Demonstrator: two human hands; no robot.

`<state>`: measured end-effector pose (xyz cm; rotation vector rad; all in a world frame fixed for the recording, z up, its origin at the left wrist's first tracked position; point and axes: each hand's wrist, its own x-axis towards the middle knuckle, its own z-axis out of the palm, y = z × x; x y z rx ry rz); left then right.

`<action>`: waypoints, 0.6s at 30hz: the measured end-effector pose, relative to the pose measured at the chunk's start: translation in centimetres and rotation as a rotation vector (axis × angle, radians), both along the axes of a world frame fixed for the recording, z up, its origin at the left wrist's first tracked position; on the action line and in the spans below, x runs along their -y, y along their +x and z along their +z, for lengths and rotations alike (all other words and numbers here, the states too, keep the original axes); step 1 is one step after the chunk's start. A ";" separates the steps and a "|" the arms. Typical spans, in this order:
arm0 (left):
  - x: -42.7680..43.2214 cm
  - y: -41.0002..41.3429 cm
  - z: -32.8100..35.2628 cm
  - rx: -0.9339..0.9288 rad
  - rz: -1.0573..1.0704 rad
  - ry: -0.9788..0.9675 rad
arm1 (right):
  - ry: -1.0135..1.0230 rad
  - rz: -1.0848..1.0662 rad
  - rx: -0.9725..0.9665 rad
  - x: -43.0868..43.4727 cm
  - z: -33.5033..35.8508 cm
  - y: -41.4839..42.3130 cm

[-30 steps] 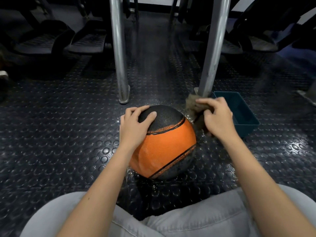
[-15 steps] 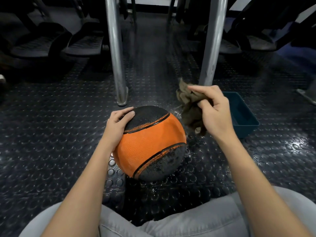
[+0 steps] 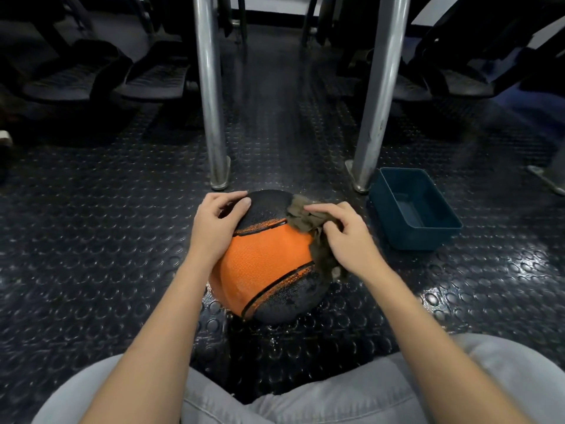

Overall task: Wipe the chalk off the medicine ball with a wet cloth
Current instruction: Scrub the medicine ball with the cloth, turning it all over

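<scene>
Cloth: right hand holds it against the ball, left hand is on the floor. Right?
No. The head view shows the left hand on the medicine ball, not the floor. The right hand does hold the cloth against the ball.

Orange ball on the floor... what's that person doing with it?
A person sitting on the floor is wiping the medicine ball. Their left hand holds its top steady, while the right hand presses a brown cloth against its upper right side. Pale, chalky-looking patches show on the lower black panel. A blue tub sits on the floor just to the right.
</scene>
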<state>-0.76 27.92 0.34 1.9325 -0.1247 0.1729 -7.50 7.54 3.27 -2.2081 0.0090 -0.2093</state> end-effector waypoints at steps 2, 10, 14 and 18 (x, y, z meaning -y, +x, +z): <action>0.8 -0.5 0.7 0.063 0.061 0.166 | 0.020 -0.032 -0.024 0.4 -0.5 0.1; 4.6 -3.2 0.9 0.038 0.044 0.444 | -0.033 -0.067 0.053 1.8 0.7 0.0; 2.7 -1.1 1.1 0.093 -0.158 0.282 | 0.099 -0.235 0.226 3.7 2.6 0.2; -0.2 1.5 0.8 0.361 0.010 0.254 | 0.063 -0.200 0.174 3.7 2.6 -0.2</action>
